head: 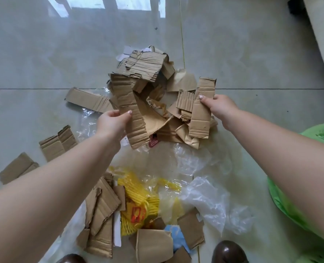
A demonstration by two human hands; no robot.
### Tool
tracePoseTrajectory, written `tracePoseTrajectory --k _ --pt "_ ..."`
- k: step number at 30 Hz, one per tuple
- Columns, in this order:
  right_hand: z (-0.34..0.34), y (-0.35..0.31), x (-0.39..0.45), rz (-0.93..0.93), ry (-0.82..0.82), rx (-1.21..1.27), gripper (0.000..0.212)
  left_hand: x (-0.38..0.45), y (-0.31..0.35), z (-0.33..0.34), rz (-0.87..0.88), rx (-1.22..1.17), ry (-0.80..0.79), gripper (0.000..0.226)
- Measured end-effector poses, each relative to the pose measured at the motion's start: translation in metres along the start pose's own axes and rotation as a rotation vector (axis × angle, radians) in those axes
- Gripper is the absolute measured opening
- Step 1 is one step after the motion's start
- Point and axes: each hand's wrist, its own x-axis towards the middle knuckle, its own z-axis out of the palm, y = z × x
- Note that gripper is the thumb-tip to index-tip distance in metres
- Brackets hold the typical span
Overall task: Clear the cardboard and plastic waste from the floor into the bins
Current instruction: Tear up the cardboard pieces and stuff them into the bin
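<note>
Head view: each hand [112,122] [221,107] grips a cardboard strip [128,111] [202,109].

You see brown ribbed cardboard pieces [142,69] mid-frame, yellow mesh netting [138,202] with a red label lower centre, a bright green bag [320,137] at right, and the pale grey glossy floor [43,63].

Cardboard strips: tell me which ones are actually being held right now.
Two: the long ridged strip gripped by the left hand, and the creased strip gripped by the right hand. The others lie loose.
</note>
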Motion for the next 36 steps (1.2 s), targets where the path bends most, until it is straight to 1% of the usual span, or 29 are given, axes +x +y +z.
tracePoseTrajectory --k 3,4,6,8,11,14,18,19,20,22,24,25,26,28,29,30,31,34,35,36 --pt "0.012 0.001 0.013 0.026 -0.02 -0.029 0.024 0.013 -0.005 0.008 0.0 0.046 0.043 0.026" --pt "0.017 0.003 0.018 0.025 -0.022 -0.077 0.025 0.018 -0.006 0.01 -0.008 0.056 0.047 0.025" --pt "0.025 0.006 0.026 -0.028 -0.013 -0.248 0.036 0.026 -0.008 0.013 -0.001 0.079 0.066 0.02" --pt "0.031 0.004 0.026 -0.077 0.007 -0.351 0.043 0.031 -0.009 0.014 0.042 0.122 0.119 0.023" --pt "0.036 0.003 0.024 -0.083 -0.029 -0.367 0.047 0.032 -0.01 0.013 0.075 0.143 0.186 0.027" --pt "0.04 0.003 0.018 -0.096 -0.087 -0.398 0.042 0.03 -0.009 0.01 0.079 0.114 0.203 0.027" --pt "0.042 0.001 0.007 -0.139 -0.061 -0.38 0.038 0.023 -0.006 0.01 0.12 0.108 0.203 0.03" --pt "0.041 0.0 0.004 -0.136 -0.055 -0.349 0.041 0.02 -0.005 0.01 0.139 0.115 0.205 0.029" --pt "0.04 0.001 0.002 -0.117 -0.046 -0.29 0.049 0.017 -0.004 0.009 0.157 0.121 0.207 0.027" --pt "0.036 0.004 -0.003 -0.067 -0.038 -0.126 0.073 0.01 -0.002 0.007 0.197 0.144 0.213 0.025" --pt "0.031 0.01 -0.008 0.024 -0.021 0.07 0.1 0.003 0.002 0.002 0.247 0.16 0.221 0.022" --pt "0.028 0.013 -0.01 0.064 -0.018 0.183 0.104 -0.002 0.004 -0.001 0.272 0.161 0.224 0.023" --pt "0.024 0.016 -0.014 0.1 -0.029 0.308 0.092 -0.007 0.006 -0.004 0.296 0.159 0.227 0.024" --pt "0.013 0.01 -0.033 0.153 -0.084 0.516 0.041 -0.018 0.011 -0.01 0.334 0.151 0.229 0.026" --pt "0.008 0.008 -0.042 0.176 -0.101 0.573 0.025 -0.025 0.014 -0.013 0.352 0.145 0.226 0.027" --pt "0.003 0.005 -0.053 0.185 -0.105 0.621 0.016 -0.032 0.017 -0.015 0.364 0.138 0.222 0.029" --pt "-0.002 0.004 -0.064 0.176 -0.104 0.682 0.011 -0.041 0.02 -0.017 0.372 0.123 0.212 0.032" --pt "-0.017 0.002 -0.097 0.129 -0.072 0.808 0.007 -0.076 0.033 -0.015 0.376 0.061 0.149 0.043" --pt "-0.023 0.0 -0.111 0.125 -0.053 0.829 0.008 -0.09 0.038 -0.013 0.382 0.044 0.098 0.044" --pt "-0.029 -0.002 -0.125 0.113 -0.032 0.855 0.011 -0.104 0.043 -0.01 0.4 0.033 0.041 0.038"
